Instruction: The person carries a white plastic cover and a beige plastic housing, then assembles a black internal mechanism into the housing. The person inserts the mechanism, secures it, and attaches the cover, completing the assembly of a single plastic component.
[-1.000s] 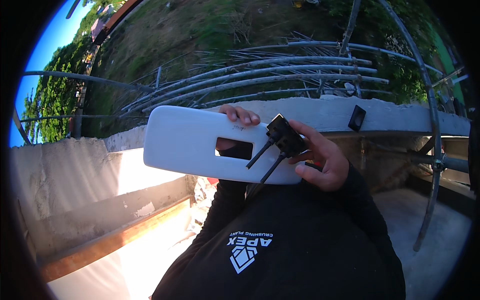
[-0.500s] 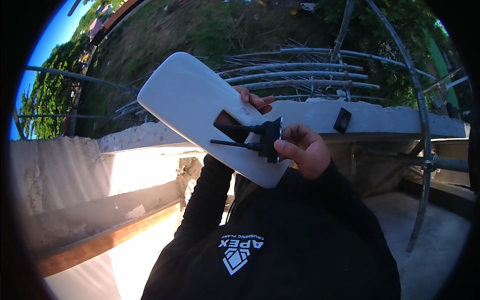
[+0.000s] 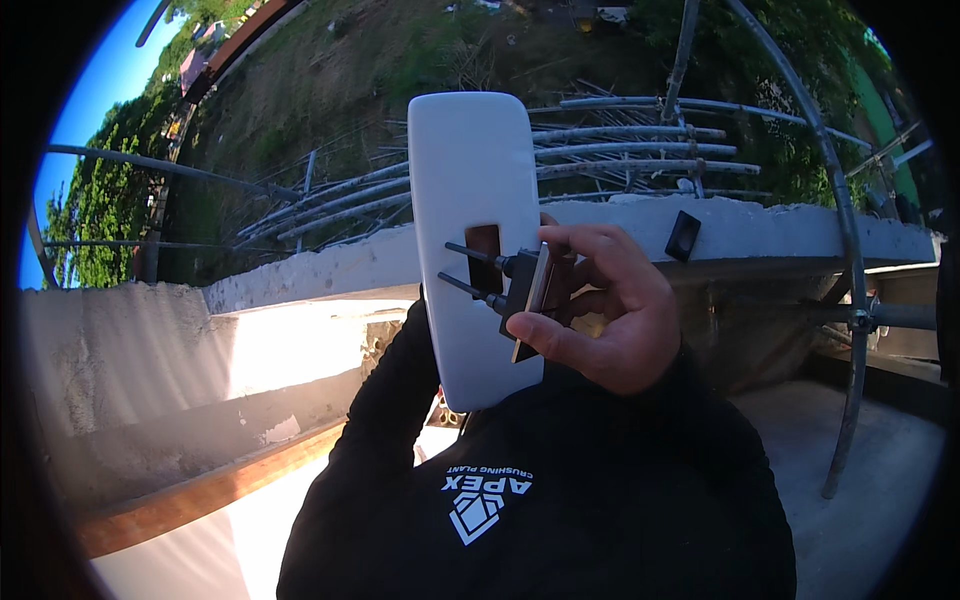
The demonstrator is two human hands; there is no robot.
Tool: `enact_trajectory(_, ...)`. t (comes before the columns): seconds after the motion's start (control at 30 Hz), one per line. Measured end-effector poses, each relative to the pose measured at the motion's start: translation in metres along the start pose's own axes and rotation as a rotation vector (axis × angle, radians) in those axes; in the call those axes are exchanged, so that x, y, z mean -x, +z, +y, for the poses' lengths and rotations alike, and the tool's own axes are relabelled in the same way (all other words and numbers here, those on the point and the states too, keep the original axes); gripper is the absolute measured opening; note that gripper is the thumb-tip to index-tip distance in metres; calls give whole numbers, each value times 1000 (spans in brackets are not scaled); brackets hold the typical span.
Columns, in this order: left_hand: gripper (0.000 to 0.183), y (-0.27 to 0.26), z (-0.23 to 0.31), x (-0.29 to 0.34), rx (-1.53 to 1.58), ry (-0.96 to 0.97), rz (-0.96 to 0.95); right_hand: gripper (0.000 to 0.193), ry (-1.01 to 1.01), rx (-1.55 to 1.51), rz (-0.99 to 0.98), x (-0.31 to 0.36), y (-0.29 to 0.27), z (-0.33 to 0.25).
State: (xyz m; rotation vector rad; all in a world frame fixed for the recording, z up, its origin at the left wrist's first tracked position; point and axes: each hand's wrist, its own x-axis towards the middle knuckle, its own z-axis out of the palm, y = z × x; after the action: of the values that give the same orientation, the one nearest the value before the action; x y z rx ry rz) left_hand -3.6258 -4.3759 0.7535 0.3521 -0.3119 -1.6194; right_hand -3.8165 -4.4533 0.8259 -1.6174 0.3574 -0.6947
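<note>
A white toilet tank lid (image 3: pixel 470 160) with a rectangular cutout stands nearly upright in front of my chest. My left hand (image 3: pixel 547 219) supports it from behind; only a fingertip shows past the lid's right edge. My right hand (image 3: pixel 625 320) grips a push-button flush unit (image 3: pixel 518 290) by its edges, thumb on the near side. This unit has a black body, a shiny plate facing right and two dark rods pointing left. The rods cross in front of the cutout (image 3: pixel 484 240), outside it as seen from here.
A small black rectangular frame (image 3: pixel 683 236) lies on the rough concrete ledge (image 3: pixel 780 232) at the right. Metal scaffold pipes (image 3: pixel 845 220) rise beside it, and more pipes (image 3: pixel 640 150) lie beyond the ledge. A wooden board (image 3: pixel 200 500) runs along the lower left.
The lid has turned from a leftward slant to nearly upright and shifted right. My right hand has tilted the flush unit, its rods now sloping up to the left. More of my left hand is hidden.
</note>
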Motion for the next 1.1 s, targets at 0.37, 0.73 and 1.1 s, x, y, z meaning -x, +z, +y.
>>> enact_trajectory(0.37,57,28,-15,20,-50,78,328,67,-58,31,-2,-11,-7,-3)
enact_trajectory(0.73,62,-13,-5,36,-171,155,203,66,-145,355,-64,-4,18,1)
enact_trajectory(1.1,77,-14,4,14,-77,258,-128,53,-589,809,-387,-15,-25,-42)
